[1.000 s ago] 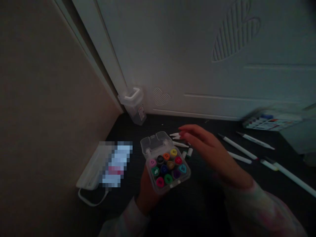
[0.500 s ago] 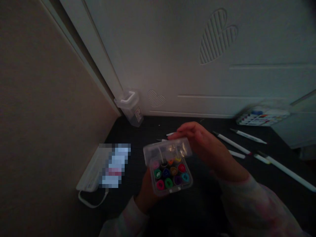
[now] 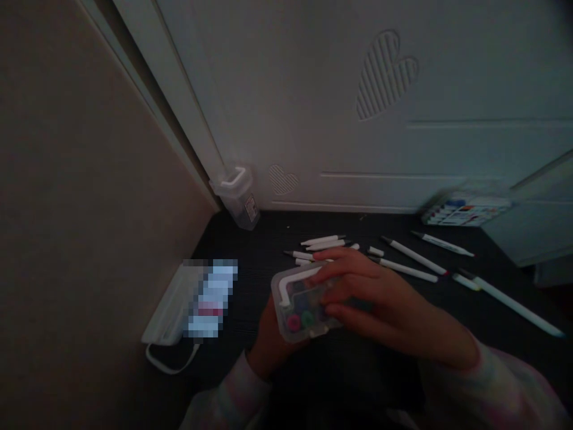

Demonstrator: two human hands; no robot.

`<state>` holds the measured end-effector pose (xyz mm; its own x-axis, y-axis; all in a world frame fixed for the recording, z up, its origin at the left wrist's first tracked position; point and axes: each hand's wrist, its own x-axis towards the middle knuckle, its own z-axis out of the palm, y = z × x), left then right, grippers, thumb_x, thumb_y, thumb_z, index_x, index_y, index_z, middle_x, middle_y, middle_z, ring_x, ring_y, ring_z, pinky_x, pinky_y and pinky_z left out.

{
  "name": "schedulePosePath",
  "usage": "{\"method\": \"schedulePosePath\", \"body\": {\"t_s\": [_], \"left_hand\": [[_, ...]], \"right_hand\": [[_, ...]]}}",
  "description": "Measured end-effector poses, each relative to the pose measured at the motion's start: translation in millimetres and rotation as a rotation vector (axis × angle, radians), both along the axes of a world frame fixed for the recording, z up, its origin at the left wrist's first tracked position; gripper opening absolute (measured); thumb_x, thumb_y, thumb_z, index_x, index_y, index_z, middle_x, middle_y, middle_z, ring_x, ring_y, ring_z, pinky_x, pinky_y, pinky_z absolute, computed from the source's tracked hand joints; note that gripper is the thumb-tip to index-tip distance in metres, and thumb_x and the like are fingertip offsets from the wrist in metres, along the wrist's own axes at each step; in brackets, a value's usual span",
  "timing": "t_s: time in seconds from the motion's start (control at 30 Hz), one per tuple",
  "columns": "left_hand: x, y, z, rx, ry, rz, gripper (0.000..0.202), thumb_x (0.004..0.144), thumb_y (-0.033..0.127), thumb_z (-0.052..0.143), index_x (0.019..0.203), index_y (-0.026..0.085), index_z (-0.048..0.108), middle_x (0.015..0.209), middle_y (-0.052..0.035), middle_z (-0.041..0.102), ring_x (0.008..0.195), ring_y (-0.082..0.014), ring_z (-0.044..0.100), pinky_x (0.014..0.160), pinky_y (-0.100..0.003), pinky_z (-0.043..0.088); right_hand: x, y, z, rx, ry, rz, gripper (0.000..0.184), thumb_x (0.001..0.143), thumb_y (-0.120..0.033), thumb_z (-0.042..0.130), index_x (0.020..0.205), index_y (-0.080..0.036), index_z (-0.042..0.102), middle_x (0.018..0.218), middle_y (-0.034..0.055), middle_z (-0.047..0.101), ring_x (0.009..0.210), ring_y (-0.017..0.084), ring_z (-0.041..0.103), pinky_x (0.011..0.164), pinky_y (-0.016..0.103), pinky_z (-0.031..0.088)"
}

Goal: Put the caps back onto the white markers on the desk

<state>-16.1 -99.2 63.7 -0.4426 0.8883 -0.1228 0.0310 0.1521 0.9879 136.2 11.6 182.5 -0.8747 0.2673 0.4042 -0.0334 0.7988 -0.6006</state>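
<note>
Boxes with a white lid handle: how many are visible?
2: the held box, in the left hand, and the corner box, at the back left. The right box is unclear.

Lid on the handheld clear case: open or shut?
Lid looks shut: it lies over the coloured caps, seen through it, right hand on top. Latched: cannot tell.

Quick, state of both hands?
Left hand: closed, holding a clear, squarish plastic box.
Right hand: open, fingers on the box's clear lid.

dark tabletop [image 3: 250,257] | on it: white markers [image 3: 414,255] | clear lidded container [image 3: 239,200] | pale case [image 3: 166,306]
</note>
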Motion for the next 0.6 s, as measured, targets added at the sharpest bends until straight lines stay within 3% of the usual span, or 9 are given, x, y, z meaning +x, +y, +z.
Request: {"method": "schedulePosePath", "body": {"t_s": [0.07, 0.13, 0.2, 0.27, 0.4, 0.6], "left_hand": [[1.1, 3.1, 9.7, 0.024, -0.009, -0.045, 0.064, 0.049, 0.03, 0.075, 0.108, 0.021, 0.052, 0.101, -0.0055, 0.063, 0.094, -0.0255, 0.058, 0.084, -0.04, 0.046], [0.7, 9.1, 16.9, 0.017, -0.027, -0.083, 0.057, 0.054, 0.032, 0.073, 0.105, 0.02, 0.052, 0.096, -0.0042, 0.064, 0.089, -0.0235, 0.06, 0.078, -0.037, 0.048], [0.0, 17.4, 22.5, 0.005, -0.06, -0.103, 0.051, 0.057, 0.035, 0.071, 0.101, 0.019, 0.053, 0.092, -0.0033, 0.065, 0.083, -0.0225, 0.061, 0.072, -0.034, 0.05], [1.3, 26.3, 26.8, 0.02, -0.1, -0.14, 0.05, 0.058, 0.037, 0.07, 0.101, 0.018, 0.052, 0.091, -0.004, 0.065, 0.082, -0.0226, 0.062, 0.068, -0.032, 0.05], [11.9, 40.4, 28.4, 0.066, -0.154, -0.245, 0.047, 0.062, 0.036, 0.066, 0.103, 0.017, 0.051, 0.097, -0.0056, 0.064, 0.086, -0.0229, 0.061, 0.071, -0.031, 0.05], [29.4, 44.6, 16.1, 0.062, -0.252, -0.314, 0.043, 0.067, 0.039, 0.06, 0.102, 0.016, 0.05, 0.1, -0.0072, 0.063, 0.091, -0.0238, 0.06, 0.073, -0.031, 0.049]], "right_hand": [[3.5, 0.0, -4.5, 0.095, 0.029, -0.059, 0.014, 0.079, -0.023, 0.056, 0.092, -0.019, 0.057, 0.107, 0.007, 0.06, 0.116, 0.021, 0.044, 0.096, 0.039, 0.038], [6.3, 1.5, -11.0, 0.164, 0.028, -0.135, 0.033, 0.076, -0.03, 0.06, 0.107, -0.02, 0.053, 0.115, 0.0102, 0.055, 0.117, 0.024, 0.043, 0.095, 0.042, 0.038], [8.3, 3.7, -19.1, 0.184, 0.011, -0.223, 0.056, 0.073, -0.036, 0.062, 0.122, -0.019, 0.042, 0.124, 0.0141, 0.047, 0.118, 0.026, 0.041, 0.096, 0.044, 0.037], [10.4, 5.7, -27.8, 0.166, 0.015, -0.302, 0.066, 0.072, -0.034, 0.061, 0.129, -0.018, 0.032, 0.128, 0.0158, 0.042, 0.12, 0.027, 0.039, 0.097, 0.045, 0.036], [18.4, 7.4, -45.0, 0.102, 0.078, -0.429, 0.063, 0.073, -0.026, 0.059, 0.128, -0.021, 0.028, 0.126, 0.0139, 0.041, 0.121, 0.026, 0.037, 0.098, 0.046, 0.035], [27.4, 5.9, -73.9, 0.032, 0.19, -0.519, 0.061, 0.071, -0.025, 0.06, 0.124, -0.023, 0.03, 0.122, 0.0119, 0.04, 0.116, 0.026, 0.038, 0.097, 0.046, 0.035]]}}
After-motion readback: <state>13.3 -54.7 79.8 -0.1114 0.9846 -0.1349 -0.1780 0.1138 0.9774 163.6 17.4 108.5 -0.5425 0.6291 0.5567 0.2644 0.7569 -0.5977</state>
